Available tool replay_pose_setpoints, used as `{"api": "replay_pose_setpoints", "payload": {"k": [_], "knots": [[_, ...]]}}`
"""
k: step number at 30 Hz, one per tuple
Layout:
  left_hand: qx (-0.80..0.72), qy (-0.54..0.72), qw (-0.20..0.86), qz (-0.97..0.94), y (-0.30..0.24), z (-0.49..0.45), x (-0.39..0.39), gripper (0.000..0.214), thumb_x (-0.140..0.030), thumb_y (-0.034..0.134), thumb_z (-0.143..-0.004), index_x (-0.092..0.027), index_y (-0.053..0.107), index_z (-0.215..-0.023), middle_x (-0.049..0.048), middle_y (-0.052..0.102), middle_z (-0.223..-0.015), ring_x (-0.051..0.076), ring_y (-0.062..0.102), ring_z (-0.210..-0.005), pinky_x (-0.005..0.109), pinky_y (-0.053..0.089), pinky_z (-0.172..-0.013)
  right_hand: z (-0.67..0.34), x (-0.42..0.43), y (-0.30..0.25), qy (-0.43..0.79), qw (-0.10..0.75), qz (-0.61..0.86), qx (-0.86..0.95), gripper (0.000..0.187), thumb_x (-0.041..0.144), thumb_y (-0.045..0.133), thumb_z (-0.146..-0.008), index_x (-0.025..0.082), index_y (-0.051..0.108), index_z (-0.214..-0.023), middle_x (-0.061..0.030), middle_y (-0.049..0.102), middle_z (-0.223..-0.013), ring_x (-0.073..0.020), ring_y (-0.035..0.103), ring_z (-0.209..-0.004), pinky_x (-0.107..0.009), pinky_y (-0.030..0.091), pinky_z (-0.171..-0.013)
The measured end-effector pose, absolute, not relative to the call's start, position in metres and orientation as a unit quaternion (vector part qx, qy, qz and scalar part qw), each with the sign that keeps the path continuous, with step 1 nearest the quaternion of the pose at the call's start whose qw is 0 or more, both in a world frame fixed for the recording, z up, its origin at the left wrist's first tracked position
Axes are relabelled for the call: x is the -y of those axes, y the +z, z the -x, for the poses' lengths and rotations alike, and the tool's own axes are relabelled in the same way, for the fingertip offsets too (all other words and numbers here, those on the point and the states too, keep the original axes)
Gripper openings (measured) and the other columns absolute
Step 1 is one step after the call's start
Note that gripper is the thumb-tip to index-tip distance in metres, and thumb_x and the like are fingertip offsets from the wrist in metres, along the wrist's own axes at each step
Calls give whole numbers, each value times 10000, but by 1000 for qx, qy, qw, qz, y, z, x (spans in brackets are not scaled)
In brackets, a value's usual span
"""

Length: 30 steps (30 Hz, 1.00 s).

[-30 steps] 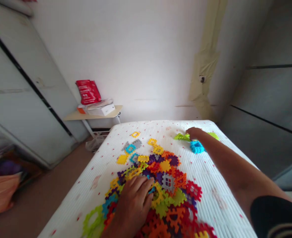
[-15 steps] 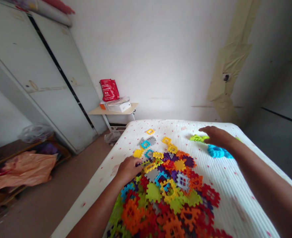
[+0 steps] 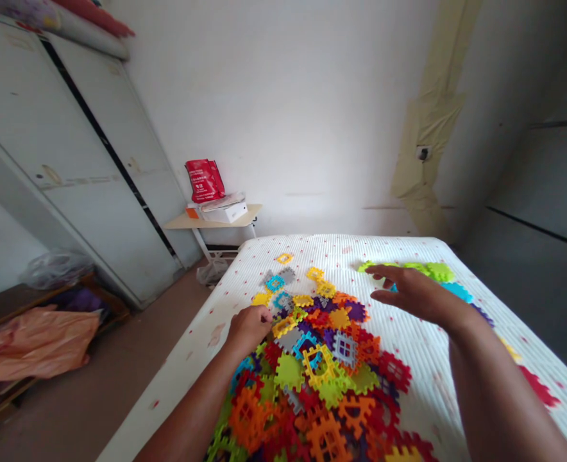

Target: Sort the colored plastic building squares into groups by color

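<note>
A heap of toothed plastic interlocking tiles, among them a lime tile (image 3: 289,372), a yellow window tile (image 3: 320,364) and a grey window tile (image 3: 345,348), covers the middle of the bed. At the heap's left edge is my left hand (image 3: 249,326), its fingers curled in beside a yellow tile (image 3: 283,327); whatever they pinch is hidden. My right hand (image 3: 405,289) hovers right of the heap, thumb and fingers apart, nothing seen between them. Beyond it lie lime tiles (image 3: 432,270) in a row, with blue tiles (image 3: 456,292) on the near side, partly covered by the hand.
White dotted bedding (image 3: 197,346) spreads under the tiles. Along the right side lie a red tile (image 3: 538,385) and a yellow one, partly behind my forearm. A small table (image 3: 245,215) with a red bag (image 3: 204,181) stands past the bed's far left corner.
My right hand has come back from the lime tiles toward me and slightly left, uncovering more of their row. My left hand's fingers have curled in. The view has turned a little right.
</note>
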<state>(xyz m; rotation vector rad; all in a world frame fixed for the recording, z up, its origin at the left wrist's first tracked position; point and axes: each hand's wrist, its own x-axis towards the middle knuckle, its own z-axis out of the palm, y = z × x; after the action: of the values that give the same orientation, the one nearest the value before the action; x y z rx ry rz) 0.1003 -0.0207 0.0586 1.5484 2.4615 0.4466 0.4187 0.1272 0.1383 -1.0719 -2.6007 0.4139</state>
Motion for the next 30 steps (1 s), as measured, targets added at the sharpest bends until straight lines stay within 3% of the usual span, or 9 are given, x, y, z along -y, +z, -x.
{"api": "replay_pose_setpoints", "payload": {"k": [5,15,20,30], "knots": [[-830,163,119,-520,56,-101,21,294,-133,532,-650,-241,665,-888,-6,688,-776,156,605,-749,225,375,-636,-416,-122,133,172,129,364,906,452,350,591,-788,213,560,-1218,-80,684,-1024,-182,655,-814,-288,511,-726],[-826,179,141,-515,59,-108,15,304,-115,537,-576,-259,703,-786,-10,689,-722,171,614,-741,234,371,-625,-422,-117,142,144,127,383,904,434,328,596,-787,212,571,-1205,-81,703,-940,-197,662,-803,-316,512,-739],[-815,254,139,-503,67,-104,14,233,-148,533,-595,-204,697,-751,31,700,-752,180,616,-721,255,400,-643,-422,-119,138,146,134,378,904,431,340,592,-787,227,573,-1203,-73,698,-977,-192,661,-809,-306,512,-732],[-745,453,197,-449,103,-107,21,201,-282,587,-548,-160,629,-702,-4,617,-613,152,556,-593,250,407,-572,-415,-120,131,140,124,376,908,445,335,605,-779,230,569,-1210,-73,686,-1021,-204,650,-857,-299,502,-721]]}}
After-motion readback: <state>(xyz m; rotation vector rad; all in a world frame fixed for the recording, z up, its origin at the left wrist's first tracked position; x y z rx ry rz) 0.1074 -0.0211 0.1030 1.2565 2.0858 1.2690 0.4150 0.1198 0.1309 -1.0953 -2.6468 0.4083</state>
